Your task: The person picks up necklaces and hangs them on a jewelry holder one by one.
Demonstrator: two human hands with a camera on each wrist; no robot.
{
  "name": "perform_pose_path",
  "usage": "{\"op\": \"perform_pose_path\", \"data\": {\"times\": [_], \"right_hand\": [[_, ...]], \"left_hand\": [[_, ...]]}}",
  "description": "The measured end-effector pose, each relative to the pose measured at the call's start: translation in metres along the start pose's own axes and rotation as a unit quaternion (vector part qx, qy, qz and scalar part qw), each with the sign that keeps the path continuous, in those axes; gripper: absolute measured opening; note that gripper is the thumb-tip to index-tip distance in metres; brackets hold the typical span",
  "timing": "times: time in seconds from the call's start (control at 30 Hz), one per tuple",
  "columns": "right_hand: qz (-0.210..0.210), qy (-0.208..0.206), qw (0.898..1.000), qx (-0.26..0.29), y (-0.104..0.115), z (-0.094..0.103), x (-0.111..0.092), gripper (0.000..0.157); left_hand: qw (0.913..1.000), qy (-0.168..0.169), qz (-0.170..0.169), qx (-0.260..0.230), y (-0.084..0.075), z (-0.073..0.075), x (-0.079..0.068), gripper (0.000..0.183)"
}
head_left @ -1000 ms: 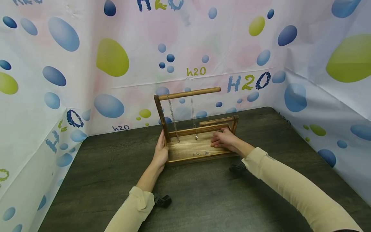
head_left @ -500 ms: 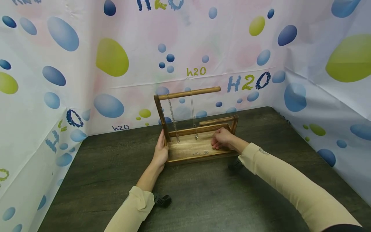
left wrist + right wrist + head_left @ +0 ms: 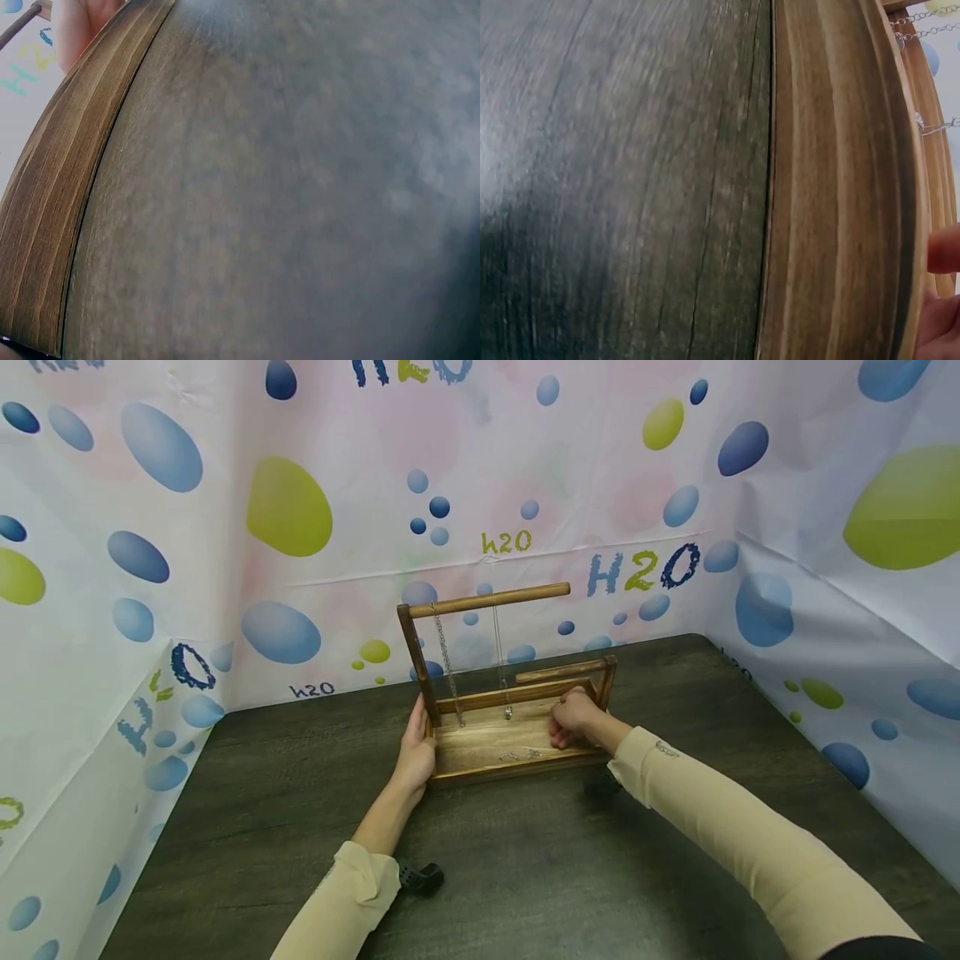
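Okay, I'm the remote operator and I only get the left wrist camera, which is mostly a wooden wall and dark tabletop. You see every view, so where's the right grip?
Observer: The right grip is over the right end of the wooden tray.
Operator: Is anything hanging above that tray?
Observer: Yes, two silvery chains hang from the higher wooden bar.
Operator: And is anything lying in it?
Observer: Small silvery pieces lie near its front edge, too small for me to identify.
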State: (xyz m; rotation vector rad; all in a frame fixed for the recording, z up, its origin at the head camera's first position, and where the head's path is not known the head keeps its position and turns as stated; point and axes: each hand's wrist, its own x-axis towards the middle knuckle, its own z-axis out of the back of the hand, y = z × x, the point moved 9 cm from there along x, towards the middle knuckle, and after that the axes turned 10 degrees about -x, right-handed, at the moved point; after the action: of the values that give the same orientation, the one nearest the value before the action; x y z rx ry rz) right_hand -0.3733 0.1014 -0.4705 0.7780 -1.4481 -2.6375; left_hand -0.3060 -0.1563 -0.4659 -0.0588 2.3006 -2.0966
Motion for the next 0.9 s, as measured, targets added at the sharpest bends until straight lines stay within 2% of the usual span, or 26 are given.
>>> {"op": "perform_pose_path", "data": {"times": [0.2,0.33,0.53,0.7,0.9], "right_hand": [[-0.004,0.003,1.000,-0.027,-0.003,-0.003,0.001,0.030],[0.005,-0.006,0.997,-0.073,-0.005,-0.003,0.005,0.022],[0.041,-0.025,0.982,-0.182,-0.002,-0.003,0.011,0.009],[0.050,-0.044,0.973,-0.220,0.002,-0.001,0.010,0.006],[0.058,-0.040,0.968,-0.243,0.005,-0.002,0.009,0.007]], "left_hand": [[1.0000,-0.002,0.002,0.002,0.002,0.000,0.000,0.080],[1.0000,-0.001,-0.001,0.002,0.001,-0.001,0.000,0.080],[1.0000,0.002,-0.006,-0.004,0.000,-0.002,0.000,0.080],[1.0000,0.001,-0.002,-0.004,0.001,-0.001,0.000,0.080],[1.0000,0.003,-0.002,-0.005,0.001,-0.001,0.000,0.079]]}}
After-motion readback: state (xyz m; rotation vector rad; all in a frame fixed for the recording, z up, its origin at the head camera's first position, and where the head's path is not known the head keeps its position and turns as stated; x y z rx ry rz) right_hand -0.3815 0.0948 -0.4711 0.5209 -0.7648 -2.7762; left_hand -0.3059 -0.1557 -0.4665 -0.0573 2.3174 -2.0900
